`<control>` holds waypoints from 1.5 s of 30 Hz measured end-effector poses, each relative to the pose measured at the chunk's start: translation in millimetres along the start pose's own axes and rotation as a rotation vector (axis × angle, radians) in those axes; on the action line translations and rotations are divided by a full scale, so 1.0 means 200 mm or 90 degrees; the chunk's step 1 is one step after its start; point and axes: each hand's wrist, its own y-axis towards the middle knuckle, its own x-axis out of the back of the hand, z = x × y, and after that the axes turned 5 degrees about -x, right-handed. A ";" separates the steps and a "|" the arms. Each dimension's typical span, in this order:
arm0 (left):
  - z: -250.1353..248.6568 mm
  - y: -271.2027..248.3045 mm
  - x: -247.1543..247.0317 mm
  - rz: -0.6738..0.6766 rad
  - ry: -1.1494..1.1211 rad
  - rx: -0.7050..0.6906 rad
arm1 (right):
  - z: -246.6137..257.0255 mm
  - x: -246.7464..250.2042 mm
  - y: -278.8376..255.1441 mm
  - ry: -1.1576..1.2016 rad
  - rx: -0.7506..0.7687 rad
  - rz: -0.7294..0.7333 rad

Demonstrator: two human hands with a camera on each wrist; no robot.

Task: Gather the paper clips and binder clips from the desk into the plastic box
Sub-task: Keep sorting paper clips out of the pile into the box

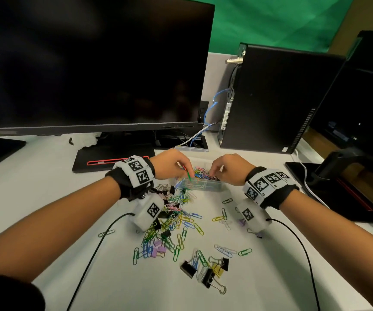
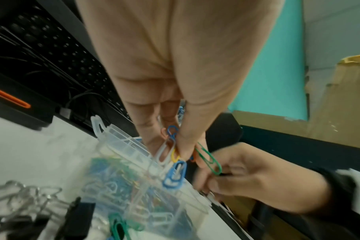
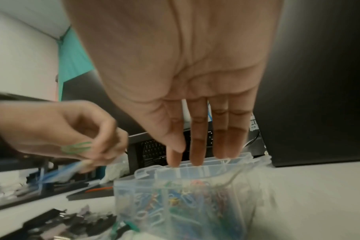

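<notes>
A clear plastic box [image 1: 210, 187] stands mid-desk, piled with coloured paper clips. My left hand [image 1: 186, 170] hovers over its left end and pinches a bunch of paper clips [image 2: 173, 155], a green one [image 2: 209, 160] sticking out. My right hand [image 3: 195, 155] is over the box's right end [image 3: 245, 157], fingers straight and pointing down, holding nothing. Loose paper clips [image 1: 176, 218] lie scattered on the desk in front of the box. Black and yellow binder clips [image 1: 208, 272] lie nearer me, and purple ones [image 1: 158, 248] to their left.
A dark monitor [image 1: 91, 63] and its stand base [image 1: 113, 158] sit behind the box. The clear box lid [image 1: 192, 148] lies just beyond it. A black PC tower [image 1: 270, 97] stands at the back right, with another monitor stand [image 1: 338, 187] at the right edge.
</notes>
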 end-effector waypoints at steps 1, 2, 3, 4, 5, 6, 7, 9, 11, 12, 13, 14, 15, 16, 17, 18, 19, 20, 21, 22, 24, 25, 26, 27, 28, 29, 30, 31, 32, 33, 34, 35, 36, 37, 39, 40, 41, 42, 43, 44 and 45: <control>0.02 0.02 0.01 -0.025 -0.003 0.001 | -0.01 0.00 -0.03 0.012 0.002 -0.011; 0.04 0.04 0.03 -0.049 -0.006 0.002 | -0.02 0.00 -0.06 0.021 0.005 -0.011; 0.06 0.06 0.03 -0.072 -0.008 0.005 | -0.02 -0.01 -0.09 0.025 0.008 -0.001; 0.09 0.08 0.04 -0.092 -0.012 0.009 | -0.03 -0.02 -0.12 0.023 0.008 0.018; 0.11 0.10 0.04 -0.111 -0.017 0.015 | -0.03 -0.03 -0.14 0.015 0.007 0.039; 0.13 0.13 0.04 -0.131 -0.022 0.024 | -0.04 -0.04 -0.16 0.003 0.003 0.060; 0.14 0.15 0.03 -0.152 -0.026 0.034 | -0.04 -0.05 -0.18 -0.010 -0.001 0.079; 0.16 0.19 0.02 -0.194 -0.037 0.056 | -0.05 -0.07 -0.20 -0.041 -0.004 0.110; 0.16 0.22 0.00 -0.229 -0.047 0.081 | -0.05 -0.10 -0.21 -0.062 -0.009 0.132; 0.16 0.23 -0.01 -0.241 -0.052 0.094 | -0.04 -0.12 -0.21 -0.067 -0.013 0.139; 0.17 0.24 -0.02 -0.250 -0.054 0.105 | -0.04 -0.13 -0.21 -0.070 -0.015 0.142; 0.18 0.24 -0.02 -0.249 -0.051 0.118 | -0.04 -0.15 -0.21 -0.071 -0.014 0.141; 0.19 0.24 -0.03 -0.239 -0.046 0.126 | -0.04 -0.17 -0.21 -0.071 -0.010 0.138; 0.19 0.23 -0.03 -0.217 -0.039 0.130 | -0.03 -0.19 -0.22 -0.069 -0.002 0.134; 0.20 0.23 -0.04 -0.193 -0.031 0.131 | -0.03 -0.20 -0.22 -0.063 0.006 0.134; 0.19 0.22 -0.04 -0.171 -0.023 0.134 | -0.02 -0.21 -0.22 -0.056 0.015 0.137; 0.19 0.21 -0.04 -0.157 -0.019 0.135 | -0.01 -0.21 -0.23 -0.050 0.025 0.144; 0.18 0.19 -0.04 -0.150 -0.014 0.133 | 0.01 -0.22 -0.23 -0.045 0.040 0.150; 0.17 0.18 -0.03 -0.149 -0.009 0.125 | 0.02 -0.23 -0.23 -0.041 0.054 0.155; 0.17 0.16 -0.03 -0.148 -0.005 0.119 | 0.03 -0.23 -0.23 -0.035 0.067 0.160; 0.16 0.11 -0.02 -0.139 0.000 0.105 | 0.06 -0.24 -0.22 -0.020 0.090 0.164; 0.15 0.09 -0.02 -0.130 0.006 0.098 | 0.08 -0.24 -0.22 -0.012 0.099 0.160; 0.14 0.06 -0.02 -0.119 0.017 0.096 | 0.09 -0.24 -0.21 -0.005 0.106 0.151; 0.13 0.03 -0.02 -0.110 0.029 0.092 | 0.11 -0.24 -0.20 0.000 0.111 0.141; 0.11 0.00 -0.01 -0.099 0.038 0.091 | 0.12 -0.24 -0.19 0.000 0.117 0.128; 0.11 -0.03 -0.01 -0.085 0.045 0.089 | 0.13 -0.25 -0.17 -0.006 0.121 0.116; 0.10 -0.06 -0.01 -0.070 0.051 0.087 | 0.15 -0.25 -0.16 -0.018 0.126 0.108; 0.09 -0.09 -0.01 -0.052 0.060 0.088 | 0.16 -0.26 -0.14 -0.032 0.132 0.108; 0.09 -0.12 -0.01 -0.033 0.071 0.090 | 0.17 -0.27 -0.13 -0.045 0.139 0.114; 0.08 -0.14 -0.02 -0.012 0.082 0.093 | 0.18 -0.27 -0.11 -0.057 0.143 0.124; 0.08 -0.17 -0.02 0.010 0.093 0.096 | 0.20 -0.28 -0.10 -0.068 0.147 0.133; 0.07 -0.19 -0.03 0.035 0.105 0.097 | 0.21 -0.28 -0.10 -0.076 0.147 0.143; 0.06 -0.20 -0.04 0.061 0.124 0.097 | 0.21 -0.28 -0.10 -0.082 0.146 0.153; 0.05 -0.22 -0.05 0.085 0.148 0.094 | 0.22 -0.28 -0.10 -0.085 0.144 0.160; 0.04 -0.24 -0.06 0.127 0.197 0.083 | 0.22 -0.27 -0.13 -0.085 0.144 0.169; 0.03 -0.26 -0.07 0.143 0.209 0.080 | 0.22 -0.27 -0.14 -0.080 0.148 0.174; 0.02 -0.28 -0.07 0.156 0.213 0.075 | 0.21 -0.26 -0.16 -0.073 0.149 0.181; 0.01 -0.30 -0.08 0.166 0.216 0.066 | 0.21 -0.25 -0.18 -0.069 0.151 0.188; 0.00 -0.32 -0.08 0.173 0.221 0.056 | 0.20 -0.24 -0.20 -0.066 0.150 0.198; 0.00 -0.34 -0.09 0.176 0.225 0.051 | 0.20 -0.22 -0.22 -0.061 0.153 0.207; -0.01 -0.37 -0.10 0.178 0.226 0.051 | 0.19 -0.21 -0.23 -0.052 0.158 0.214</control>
